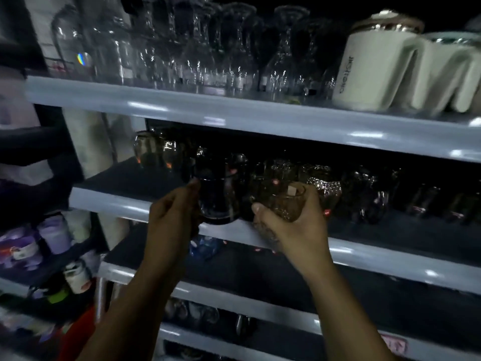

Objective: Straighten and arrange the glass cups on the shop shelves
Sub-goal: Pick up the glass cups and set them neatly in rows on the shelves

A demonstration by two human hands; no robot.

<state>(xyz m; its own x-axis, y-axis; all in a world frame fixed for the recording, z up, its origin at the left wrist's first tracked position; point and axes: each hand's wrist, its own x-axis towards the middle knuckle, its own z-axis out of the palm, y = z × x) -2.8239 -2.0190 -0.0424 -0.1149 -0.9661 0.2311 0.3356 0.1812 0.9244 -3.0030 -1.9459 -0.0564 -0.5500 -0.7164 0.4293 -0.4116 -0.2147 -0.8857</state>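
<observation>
1. My left hand [177, 214] is gripping a dark glass cup [220, 201] at its left side, fingers curled.
2. My right hand [294, 227] is clasping a textured glass cup [285, 204], tilted, just right of the dark one.
3. Both cups are sitting over the shelf edge [117, 201] before me.
4. More dark cups [325, 183] are standing just beyond my right fingers.

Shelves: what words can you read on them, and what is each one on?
No text reads clearly.
White jug: a dark word runs up its side, too blurred to read.
Pink tag on the lowest shelf edge: blurred, unreadable.
Patterned cup: pale sticker, too small to read.
</observation>
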